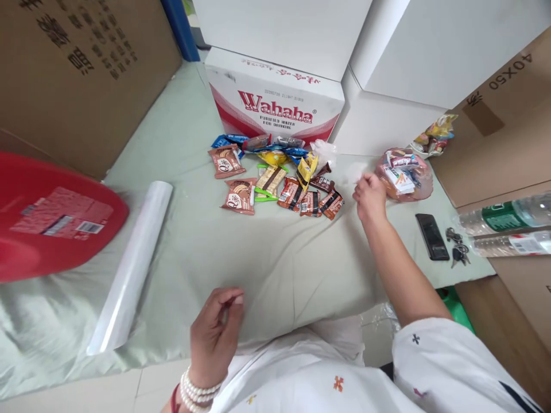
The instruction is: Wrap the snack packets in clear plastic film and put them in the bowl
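Note:
My right hand (371,198) is over the right part of the table, its fingers curled together. A pale, blurred patch shows by its fingertips, and I cannot make out what they hold. Just right of it sits a pinkish clear bowl (425,189) with wrapped snacks inside. My left hand (215,330) is near the table's front edge, thumb and fingers bent together with nothing visible in them. Between the hands and the back lies a group of snacks: brown round-cake packets (239,196), a green-edged wafer packet (271,180), a yellow packet (306,171) and small red-brown packets (310,203).
A Wahaha water carton (275,109) stands behind the snacks. On the left are a clear plastic roll (131,269) and a red container (55,218). A phone (432,237), keys (460,253) and plastic bottles (508,217) lie at the right. Cardboard boxes (508,126) flank the table.

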Motion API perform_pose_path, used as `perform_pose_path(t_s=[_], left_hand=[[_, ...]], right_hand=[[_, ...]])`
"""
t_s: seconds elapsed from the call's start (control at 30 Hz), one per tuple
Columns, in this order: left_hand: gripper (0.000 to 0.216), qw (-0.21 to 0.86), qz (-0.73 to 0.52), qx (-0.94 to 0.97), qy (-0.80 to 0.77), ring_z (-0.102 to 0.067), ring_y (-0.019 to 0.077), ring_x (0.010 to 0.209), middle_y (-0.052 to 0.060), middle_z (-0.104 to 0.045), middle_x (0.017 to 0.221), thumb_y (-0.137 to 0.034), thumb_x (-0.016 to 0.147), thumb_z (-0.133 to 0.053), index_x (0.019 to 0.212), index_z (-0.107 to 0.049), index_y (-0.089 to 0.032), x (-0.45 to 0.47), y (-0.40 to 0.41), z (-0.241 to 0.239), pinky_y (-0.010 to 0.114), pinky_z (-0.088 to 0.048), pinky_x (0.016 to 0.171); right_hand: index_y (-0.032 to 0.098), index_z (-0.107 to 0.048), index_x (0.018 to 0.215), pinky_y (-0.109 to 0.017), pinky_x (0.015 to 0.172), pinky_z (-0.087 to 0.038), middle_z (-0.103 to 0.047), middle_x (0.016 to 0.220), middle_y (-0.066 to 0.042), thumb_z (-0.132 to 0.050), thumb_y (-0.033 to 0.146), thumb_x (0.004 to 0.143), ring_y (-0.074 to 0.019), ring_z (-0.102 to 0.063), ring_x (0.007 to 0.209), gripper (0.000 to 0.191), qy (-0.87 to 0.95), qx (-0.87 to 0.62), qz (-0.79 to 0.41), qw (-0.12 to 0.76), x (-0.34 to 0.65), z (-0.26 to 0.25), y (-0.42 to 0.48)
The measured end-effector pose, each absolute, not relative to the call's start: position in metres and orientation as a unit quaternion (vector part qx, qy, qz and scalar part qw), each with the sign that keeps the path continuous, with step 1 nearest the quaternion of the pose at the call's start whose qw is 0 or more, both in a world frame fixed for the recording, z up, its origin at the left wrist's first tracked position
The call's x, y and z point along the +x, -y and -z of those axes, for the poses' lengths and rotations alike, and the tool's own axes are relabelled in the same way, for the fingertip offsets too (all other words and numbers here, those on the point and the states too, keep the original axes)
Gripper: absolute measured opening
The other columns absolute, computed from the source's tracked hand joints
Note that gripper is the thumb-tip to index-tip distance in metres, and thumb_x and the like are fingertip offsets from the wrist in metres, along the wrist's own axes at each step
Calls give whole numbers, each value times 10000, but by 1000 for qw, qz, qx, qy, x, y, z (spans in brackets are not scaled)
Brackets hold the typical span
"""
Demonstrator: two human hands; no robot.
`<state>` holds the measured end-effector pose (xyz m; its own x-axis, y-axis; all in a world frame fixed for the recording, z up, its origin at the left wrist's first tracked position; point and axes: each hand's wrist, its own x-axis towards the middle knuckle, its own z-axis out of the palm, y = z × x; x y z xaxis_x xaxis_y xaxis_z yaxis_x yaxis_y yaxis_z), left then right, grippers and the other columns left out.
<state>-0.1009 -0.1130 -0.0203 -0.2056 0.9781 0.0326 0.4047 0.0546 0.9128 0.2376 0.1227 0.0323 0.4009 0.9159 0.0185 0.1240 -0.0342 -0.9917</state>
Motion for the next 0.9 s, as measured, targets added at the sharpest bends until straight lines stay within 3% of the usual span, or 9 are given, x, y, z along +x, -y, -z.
perform_pose_path(t_s=[0.1, 0.2, 0.3, 0.37, 0.47, 0.53, 0.7, 0.8, 0.9], left_hand=[[194, 382, -448, 543, -599, -635, 180, 829, 70, -665, 944, -394, 933, -606, 968, -686, -220, -68, 90, 1, 289, -530, 732], [421, 387, -473, 571, -549, -628, 226, 961, 115, -666, 1124, -450, 796, -757, 1143, -696, -220, -38, 61, -7, 329, -541, 785], [240, 454, -469, 554, -516, -631, 202, 861, 69, -704, 917, -437, 854, -705, 933, -759, -217, -33, 40, -3, 331, -521, 814], [269, 522, -475, 493, -510, -605, 170, 730, 34, -685, 763, -464, 850, -715, 821, -755, -200, -43, 34, 2, 305, -506, 742], [373, 612, -464, 408, -494, -565, 143, 636, 26, -675, 693, -528, 720, -831, 780, -752, -169, -65, 30, 6, 272, -471, 633], [407, 636, -454, 390, -488, -557, 136, 621, 26, -669, 669, -546, 676, -860, 756, -755, -161, -74, 30, 5, 267, -467, 619], [382, 596, -479, 391, -513, -588, 134, 648, 24, -693, 689, -525, 686, -869, 776, -765, -168, -71, 39, 2, 274, -502, 674], [377, 588, -492, 387, -512, -607, 137, 661, 28, -711, 719, -511, 682, -878, 790, -759, -170, -63, 43, 4, 276, -513, 678], [390, 563, -547, 335, -521, -602, 119, 652, 9, -699, 712, -520, 688, -872, 823, -743, -178, -60, 43, 6, 254, -502, 655]], right_hand=[[227, -559, 837, -195, 455, -255, -432, 646, 77, -764, 384, 725, -63, -311, 493, 282, 371, -583, -475, 545, 190, -33, -38], [222, -607, 830, -201, 427, -206, -433, 616, 75, -799, 416, 702, -58, -270, 467, 302, 328, -562, -587, 481, 149, -31, 23], [208, -599, 787, -188, 409, -152, -436, 596, 77, -793, 394, 682, -45, -222, 452, 288, 285, -537, -680, 410, 139, -28, 47], [203, -581, 751, -182, 397, -114, -394, 558, 93, -764, 364, 662, -39, -176, 439, 259, 261, -524, -719, 375, 147, -25, 48], [194, -599, 736, -187, 386, -115, -345, 525, 103, -724, 348, 654, -43, -156, 431, 215, 282, -504, -760, 297, 166, -20, 42], [190, -615, 741, -188, 406, -178, -384, 551, 84, -721, 358, 687, -54, -220, 451, 206, 348, -519, -730, 278, 174, -19, 38], [229, -665, 940, -244, 561, -406, -586, 809, -6, -678, 425, 873, -125, -459, 621, 207, 535, -609, -386, 441, 171, -25, 36], [269, -671, 1171, -298, 650, -493, -666, 1078, -71, -660, 431, 933, -163, -566, 731, 288, 713, -480, -348, 373, 158, -28, 40], [264, -708, 1099, -311, 697, -500, -708, 999, -74, -534, 311, 1019, -192, -626, 822, 197, 816, -422, -250, 304, 147, -22, 50]])
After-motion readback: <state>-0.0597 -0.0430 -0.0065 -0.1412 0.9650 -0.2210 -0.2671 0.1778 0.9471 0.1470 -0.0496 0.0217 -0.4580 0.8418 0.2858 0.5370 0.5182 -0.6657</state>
